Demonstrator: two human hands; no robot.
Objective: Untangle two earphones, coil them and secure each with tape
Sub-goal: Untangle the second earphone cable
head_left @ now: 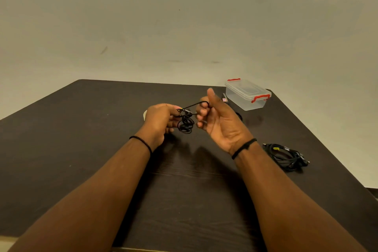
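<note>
Head view: above the middle of a dark tabletop [102, 149], the left hand [158, 121] pinches a small black earphone bundle [185, 124] in curled fingers, while the right hand [219, 122], thumb raised, hooks a cable loop with bent fingers [202, 111]. A second earphone bundle [286, 155] lies near right on the tabletop. Pulling that loop hard would likely tighten the snarl or spill the coil.

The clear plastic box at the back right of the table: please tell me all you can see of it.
The clear plastic box is a small rectangular container of see-through plastic with a fitted lid and two red latches, one at each short end. It looks closed and empty. It stands upright on the dark table near its far right corner. Neither hand touches it.
</note>
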